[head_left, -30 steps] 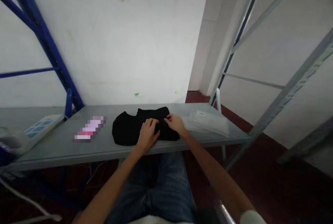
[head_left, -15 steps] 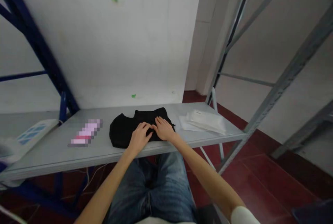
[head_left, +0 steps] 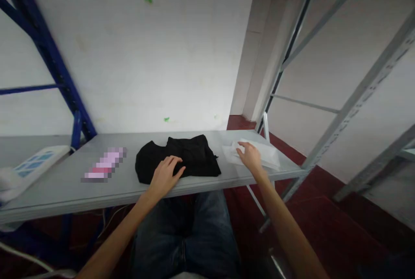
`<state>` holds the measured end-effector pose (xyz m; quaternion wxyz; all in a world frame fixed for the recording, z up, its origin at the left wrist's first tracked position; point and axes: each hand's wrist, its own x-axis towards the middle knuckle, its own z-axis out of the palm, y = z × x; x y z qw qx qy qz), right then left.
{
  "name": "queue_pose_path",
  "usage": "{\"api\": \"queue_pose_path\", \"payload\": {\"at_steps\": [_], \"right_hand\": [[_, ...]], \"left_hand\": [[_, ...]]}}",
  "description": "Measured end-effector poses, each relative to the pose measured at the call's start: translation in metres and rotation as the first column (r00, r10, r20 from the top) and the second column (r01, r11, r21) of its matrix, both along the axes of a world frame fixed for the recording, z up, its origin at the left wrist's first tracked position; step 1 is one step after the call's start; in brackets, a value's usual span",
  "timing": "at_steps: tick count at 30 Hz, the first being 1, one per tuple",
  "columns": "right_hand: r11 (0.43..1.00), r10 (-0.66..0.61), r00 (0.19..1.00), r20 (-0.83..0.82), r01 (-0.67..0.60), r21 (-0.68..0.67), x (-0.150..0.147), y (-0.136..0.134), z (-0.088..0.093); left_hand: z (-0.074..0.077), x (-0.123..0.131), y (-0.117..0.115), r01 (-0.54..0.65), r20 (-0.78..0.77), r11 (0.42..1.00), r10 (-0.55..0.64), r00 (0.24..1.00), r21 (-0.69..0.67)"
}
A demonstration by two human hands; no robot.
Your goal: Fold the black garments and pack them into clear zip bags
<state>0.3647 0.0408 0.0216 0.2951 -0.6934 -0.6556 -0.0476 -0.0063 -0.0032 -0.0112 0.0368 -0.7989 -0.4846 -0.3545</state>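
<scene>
A folded black garment (head_left: 194, 153) lies on the grey shelf top (head_left: 123, 190) in front of me. My left hand (head_left: 166, 175) rests on its near left part, fingers and thumb apart, holding nothing. Off to the right, my right hand (head_left: 250, 157) is over the white plastic bags (head_left: 269, 154), its thumb and fingers curved and apart. Whether its fingertips touch the top bag cannot be made out.
A blurred-out pink item (head_left: 108, 163) lies left of the garment. Further left is a white power strip (head_left: 42, 160). A blue post (head_left: 61, 76) and a grey metal frame (head_left: 350, 110) flank the shelf, with a white wall panel (head_left: 162, 63) behind.
My right hand has left the black garment and moved right to the white bags. My left hand has shifted slightly left and stays on the garment.
</scene>
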Motion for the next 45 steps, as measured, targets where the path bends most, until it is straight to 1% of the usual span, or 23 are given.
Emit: {"api": "queue_pose_path", "payload": {"at_steps": [1, 3, 6, 8, 10, 13, 19, 22, 27, 30, 35, 37, 39, 40, 41, 43, 45], "right_hand": [[0.998, -0.014, 1.0, 0.01, 0.015, -0.056, 0.012, -0.001, -0.003], [0.989, -0.026, 0.999, 0.031, 0.031, -0.146, 0.026, -0.001, -0.011], [0.976, -0.045, 0.996, 0.071, 0.059, -0.211, 0.028, 0.001, -0.018], [0.974, -0.019, 0.994, 0.11, 0.043, -0.222, 0.026, 0.003, -0.02], [0.974, 0.015, 0.99, 0.14, 0.018, -0.228, 0.025, 0.004, -0.021], [0.976, 0.017, 0.988, 0.151, 0.017, -0.218, 0.026, 0.004, -0.019], [0.985, 0.003, 0.997, 0.074, 0.01, -0.172, 0.026, 0.006, -0.02], [0.983, 0.033, 0.998, 0.054, -0.023, -0.184, 0.027, 0.006, -0.024], [0.975, 0.138, 0.99, 0.017, -0.132, -0.177, 0.033, 0.007, -0.032], [0.977, 0.147, 0.988, 0.039, -0.139, -0.164, 0.037, 0.006, -0.034], [0.986, 0.098, 0.995, 0.029, -0.094, -0.136, 0.039, 0.005, -0.036], [0.995, 0.068, 0.997, 0.037, -0.065, -0.081, 0.038, 0.002, -0.035], [0.998, 0.04, 0.997, 0.062, -0.044, 0.054, 0.029, -0.002, -0.03], [0.988, 0.043, 0.996, 0.076, -0.053, 0.145, 0.021, -0.006, -0.026], [0.967, 0.057, 0.994, 0.092, -0.078, 0.241, 0.01, -0.009, -0.022], [0.896, 0.147, 0.98, 0.133, -0.188, 0.402, -0.022, -0.017, -0.012], [0.815, 0.261, 0.947, 0.184, -0.319, 0.485, -0.062, -0.024, -0.004]], "left_hand": [[0.0, -0.006, -0.002, -0.004, 0.001, 1.0, 0.004, 1.0, -0.011], [-0.001, -0.016, -0.006, 0.014, 0.007, 0.999, -0.013, 1.0, -0.042], [0.001, -0.024, -0.011, 0.059, 0.026, 0.996, -0.057, 0.998, -0.071], [0.004, -0.025, -0.014, 0.07, 0.038, 0.995, -0.068, 0.997, -0.075], [0.009, -0.026, -0.015, 0.057, 0.053, 0.996, -0.054, 0.997, -0.062], [0.016, -0.026, -0.016, 0.037, 0.077, 0.999, -0.034, 0.996, -0.039], [0.025, -0.026, -0.015, 0.031, 0.123, 1.0, -0.029, 0.992, -0.008], [0.026, -0.026, -0.014, 0.028, 0.127, 1.0, -0.027, 0.992, -0.005], [0.024, -0.03, -0.013, 0.03, 0.122, 0.999, -0.027, 0.992, -0.025], [0.023, -0.032, -0.012, 0.028, 0.116, 0.999, -0.023, 0.993, -0.036], [0.023, -0.032, -0.012, 0.029, 0.123, 0.999, -0.025, 0.992, -0.036], [0.023, -0.032, -0.012, 0.035, 0.126, 0.999, -0.031, 0.991, -0.028], [0.022, -0.031, -0.012, 0.037, 0.132, 0.999, -0.034, 0.991, -0.02], [0.022, -0.031, -0.012, 0.037, 0.139, 0.999, -0.034, 0.99, -0.018], [0.021, -0.03, -0.011, 0.036, 0.15, 0.999, -0.033, 0.988, -0.016], [0.02, -0.027, -0.011, 0.044, 0.182, 0.999, -0.042, 0.982, -0.01], [0.019, -0.023, -0.011, 0.066, 0.217, 0.998, -0.064, 0.974, -0.001]]}}
